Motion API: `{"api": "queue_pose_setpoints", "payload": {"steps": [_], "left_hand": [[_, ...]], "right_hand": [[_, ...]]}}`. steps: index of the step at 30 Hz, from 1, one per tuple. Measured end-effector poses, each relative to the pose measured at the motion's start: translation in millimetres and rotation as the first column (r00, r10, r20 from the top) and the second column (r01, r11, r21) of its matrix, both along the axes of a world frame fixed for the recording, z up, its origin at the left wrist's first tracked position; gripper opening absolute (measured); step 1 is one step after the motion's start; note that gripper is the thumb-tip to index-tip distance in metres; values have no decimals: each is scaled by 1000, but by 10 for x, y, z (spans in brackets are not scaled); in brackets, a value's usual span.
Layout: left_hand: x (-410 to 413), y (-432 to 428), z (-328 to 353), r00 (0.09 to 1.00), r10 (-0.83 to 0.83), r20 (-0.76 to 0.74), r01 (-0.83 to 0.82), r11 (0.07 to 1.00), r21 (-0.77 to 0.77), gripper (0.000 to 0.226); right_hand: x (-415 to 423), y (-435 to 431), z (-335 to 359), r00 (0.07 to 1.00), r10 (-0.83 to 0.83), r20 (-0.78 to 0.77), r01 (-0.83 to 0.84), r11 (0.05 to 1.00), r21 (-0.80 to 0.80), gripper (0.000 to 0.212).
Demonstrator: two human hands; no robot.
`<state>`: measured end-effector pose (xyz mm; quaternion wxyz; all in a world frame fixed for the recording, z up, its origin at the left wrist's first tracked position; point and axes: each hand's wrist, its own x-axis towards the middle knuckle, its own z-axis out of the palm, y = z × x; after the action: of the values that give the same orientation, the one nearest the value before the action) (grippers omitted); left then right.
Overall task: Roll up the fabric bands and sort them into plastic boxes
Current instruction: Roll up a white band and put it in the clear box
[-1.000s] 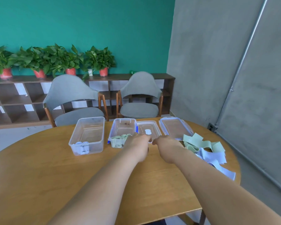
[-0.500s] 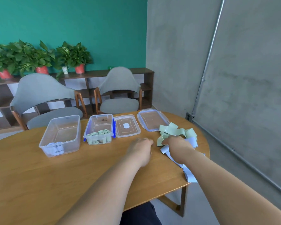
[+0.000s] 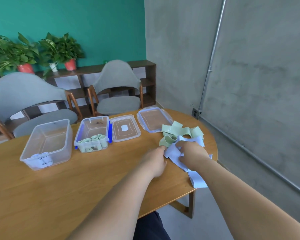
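Left hand (image 3: 156, 158) moved onto blue band (image 3: 172, 153), grip unclear, right hand (image 3: 193, 155) pinching it, green bands (image 3: 180, 130) just beyond

the person, seen from their own head

the left forearm (image 3: 111, 196) and right forearm (image 3: 241, 196) are uncovered along all the length that shows, from the lower edge of the view to the wrists; the wide lens makes them look broad near that edge and slimmer toward the wrists. the left hand (image 3: 154, 161) shows its back and knuckles, a little blurred. the right hand (image 3: 192, 155) shows its back and thumb side, its fingertips partly hidden. between the arms, below the rim of the counter (image 3: 59, 196), sits plain dark navy clothing (image 3: 150, 226); which garment it is cannot be told.
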<state>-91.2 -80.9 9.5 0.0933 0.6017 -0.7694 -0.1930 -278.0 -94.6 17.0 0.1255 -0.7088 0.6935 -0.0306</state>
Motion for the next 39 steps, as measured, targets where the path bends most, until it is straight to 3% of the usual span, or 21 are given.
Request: {"api": "queue_pose_setpoints", "payload": {"steps": [5,6,9,13,17,23,27,30,33,35,39], "left_hand": [[-89,-30,-88,999,31,-44,-29,999,36,34],[-92,-37,-102,998,37,-51,-34,998,43,33],[-86,-51,-106,995,54,-82,-50,997,51,43],[-41,-83,-75,984,107,-141,-99,993,64,69],[34,-124,-21,943,207,-261,-189,978,92,67],[238,-129,109,817,325,-477,-318,943,97,50],[414,-68,217,669,374,-642,-342,922,182,47],[578,-30,279,533,435,-726,-363,892,268,41],[769,39,316,468,453,-759,-384,878,287,33],[915,83,302,474,446,-759,-387,880,275,34],[1235,203,300,525,465,-713,-421,870,257,41]], "right_hand": [[14,-40,-153,999,-14,49,16,999,-52,65],[14,-33,-158,997,-22,76,27,998,-60,58],[27,-41,-223,984,-48,172,66,993,-102,11],[102,-74,-228,920,-66,385,132,980,-147,7],[200,-68,-73,812,-42,582,139,983,-123,19],[418,-12,127,640,-34,768,139,988,-72,23],[592,9,196,565,-24,824,101,994,-40,23],[722,33,251,470,-26,882,26,1000,16,26],[870,98,317,392,-57,918,-89,991,99,30],[988,131,326,430,-31,902,-112,990,87,25],[1229,93,248,746,138,651,2,978,-209,31]]}}
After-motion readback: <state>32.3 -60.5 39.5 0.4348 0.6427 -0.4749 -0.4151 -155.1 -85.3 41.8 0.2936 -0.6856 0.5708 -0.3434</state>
